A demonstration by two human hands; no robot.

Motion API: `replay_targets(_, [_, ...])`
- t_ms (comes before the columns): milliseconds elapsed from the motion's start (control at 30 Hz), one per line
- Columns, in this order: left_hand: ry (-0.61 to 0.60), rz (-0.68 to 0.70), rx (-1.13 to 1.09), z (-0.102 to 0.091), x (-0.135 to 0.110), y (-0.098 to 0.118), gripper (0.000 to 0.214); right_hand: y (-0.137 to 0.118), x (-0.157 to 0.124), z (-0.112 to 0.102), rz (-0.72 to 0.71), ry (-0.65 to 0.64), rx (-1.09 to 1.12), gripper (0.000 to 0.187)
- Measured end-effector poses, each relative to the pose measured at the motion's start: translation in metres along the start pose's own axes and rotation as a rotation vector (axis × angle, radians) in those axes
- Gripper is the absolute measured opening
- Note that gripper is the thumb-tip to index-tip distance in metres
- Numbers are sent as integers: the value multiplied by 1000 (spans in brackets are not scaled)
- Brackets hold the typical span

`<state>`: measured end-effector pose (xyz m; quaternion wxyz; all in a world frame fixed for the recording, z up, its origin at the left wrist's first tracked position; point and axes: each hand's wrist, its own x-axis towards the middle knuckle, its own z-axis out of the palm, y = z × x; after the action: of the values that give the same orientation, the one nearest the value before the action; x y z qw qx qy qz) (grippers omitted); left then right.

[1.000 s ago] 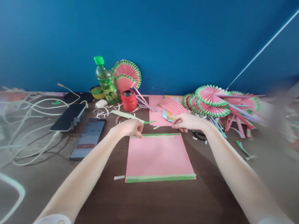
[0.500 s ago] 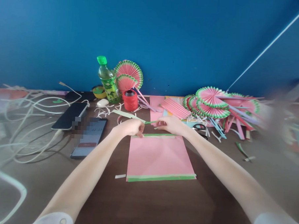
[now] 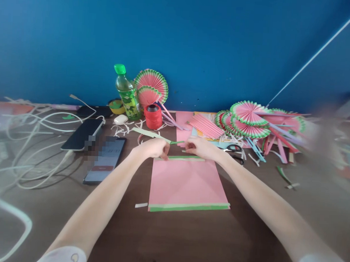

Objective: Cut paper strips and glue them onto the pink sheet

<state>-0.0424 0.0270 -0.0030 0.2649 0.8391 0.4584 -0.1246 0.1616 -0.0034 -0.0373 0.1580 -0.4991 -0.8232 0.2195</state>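
Observation:
A sheet of pink paper (image 3: 187, 183) lies flat on the table, with a green strip and a pale strip along its near edge (image 3: 189, 207). A similar green and pale band (image 3: 185, 158) runs along the far edge. My left hand (image 3: 153, 148) is closed at the far left corner, fingertips together on the band; what they pinch is hidden. My right hand (image 3: 201, 148) is closed just beyond the far edge, thumb and finger pinched, a small pale sliver showing at the tips. Between and beyond the hands lie a dark green strip (image 3: 178, 142) and a pale green strip (image 3: 150, 133).
Behind stand a green-capped bottle (image 3: 126, 96), a red thread spool (image 3: 153, 117) and pleated paper fans (image 3: 152, 83). More fans (image 3: 249, 115), scissors (image 3: 235, 149) and paper scraps lie right. A phone (image 3: 105, 162), a power bank (image 3: 82, 134) and white cables (image 3: 31, 151) lie left.
My right hand has shifted very slightly to the right and down, opening a little more space from the green strip. My left hand and the pink paper are nearly unmoved.

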Motion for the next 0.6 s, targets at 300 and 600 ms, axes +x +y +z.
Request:
replay_targets(300, [9,-13,32,1,0,3,19,-5,-12,19,86,150,-24,9])
replay_targets(600, [-8,-12,32,-1,-1,4,18,-7,-15,24,72,194,-3,13])
